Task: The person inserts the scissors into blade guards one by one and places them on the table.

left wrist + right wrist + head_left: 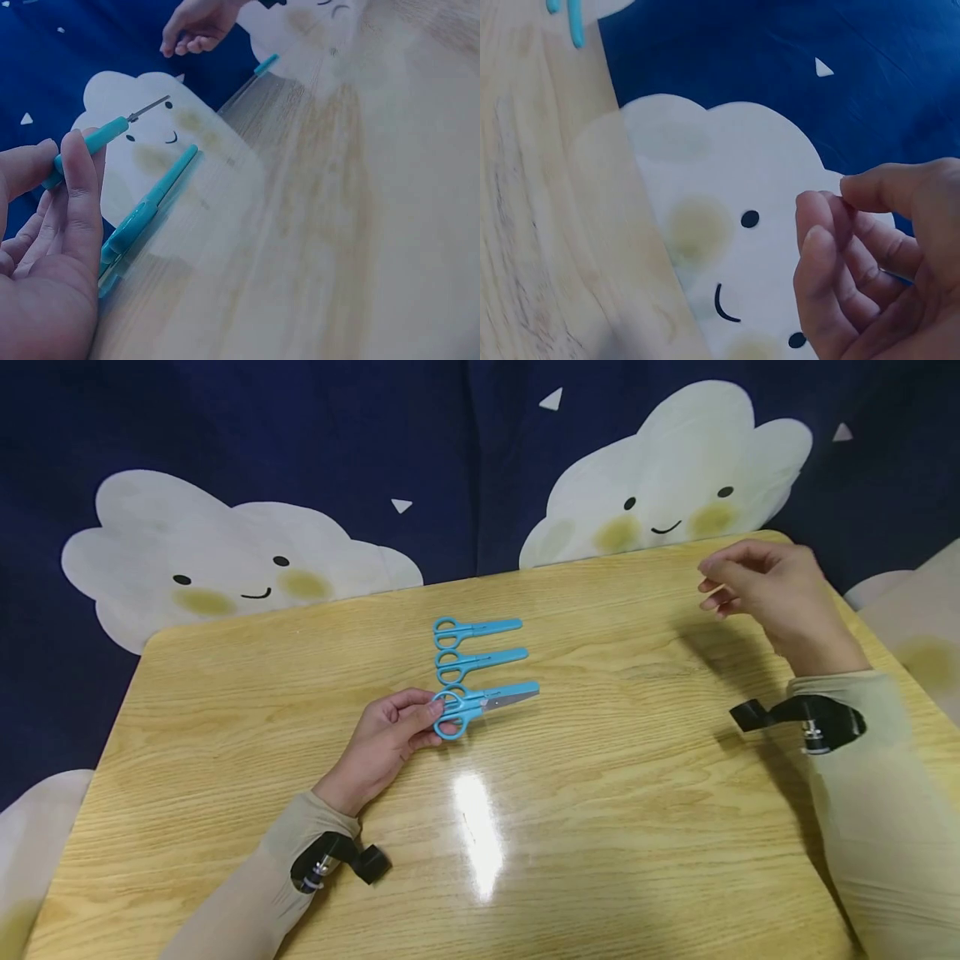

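Note:
My left hand pinches a pair of blue-handled scissors by the finger rings, thumb on top. Their bare metal blade points right; in the left wrist view the held scissors are raised off the table. Just behind them lies another blue pair, its rings partly hidden. Farther back, two blue scissors with covered blades, a middle pair and a rear pair, lie side by side, tips to the right. My right hand hovers over the table's far right, fingers loosely curled, holding nothing visible.
The wooden table has rounded far corners and a bright light reflection near its middle. Behind it hangs a dark blue curtain with white clouds. A black wrist device sticks out from the right sleeve, and another from the left.

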The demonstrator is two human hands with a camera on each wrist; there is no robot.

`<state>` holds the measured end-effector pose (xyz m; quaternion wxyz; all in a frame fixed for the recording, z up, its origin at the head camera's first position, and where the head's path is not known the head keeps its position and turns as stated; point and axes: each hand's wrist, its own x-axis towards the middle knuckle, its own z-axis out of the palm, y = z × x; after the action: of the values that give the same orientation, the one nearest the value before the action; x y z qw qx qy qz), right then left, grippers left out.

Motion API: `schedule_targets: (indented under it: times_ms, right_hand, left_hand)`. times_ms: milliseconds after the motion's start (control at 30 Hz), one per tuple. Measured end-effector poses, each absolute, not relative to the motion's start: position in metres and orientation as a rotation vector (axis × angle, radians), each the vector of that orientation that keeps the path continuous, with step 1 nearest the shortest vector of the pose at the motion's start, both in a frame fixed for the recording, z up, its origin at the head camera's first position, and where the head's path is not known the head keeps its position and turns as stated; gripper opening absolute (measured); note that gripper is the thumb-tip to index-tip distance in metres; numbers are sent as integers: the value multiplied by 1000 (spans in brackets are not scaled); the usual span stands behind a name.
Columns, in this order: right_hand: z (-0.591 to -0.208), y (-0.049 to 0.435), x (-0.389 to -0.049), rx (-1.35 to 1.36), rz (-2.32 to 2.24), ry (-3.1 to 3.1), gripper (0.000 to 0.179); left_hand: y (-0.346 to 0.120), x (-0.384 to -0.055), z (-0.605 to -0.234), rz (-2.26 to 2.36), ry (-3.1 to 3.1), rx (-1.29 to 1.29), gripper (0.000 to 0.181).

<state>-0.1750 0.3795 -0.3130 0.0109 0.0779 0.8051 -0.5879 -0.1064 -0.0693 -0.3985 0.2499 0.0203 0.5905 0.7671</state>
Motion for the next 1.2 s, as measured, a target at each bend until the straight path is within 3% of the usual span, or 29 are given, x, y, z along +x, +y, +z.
schedule_targets:
  times_ms: [533, 933, 1200]
  right_hand:
    - [-308, 416, -180, 491, -1723, 2524, 24]
    - [-311, 436, -179, 600, -1371, 2654, 31]
    - [-317, 444, -179, 675, -1206, 2712, 33]
  left_hand:
    - [-69, -106, -398, 2084, 1609, 55, 29]
    - [-69, -106, -398, 2088, 1600, 56, 34]
    - [-69, -105, -399, 2101, 1593, 68, 28]
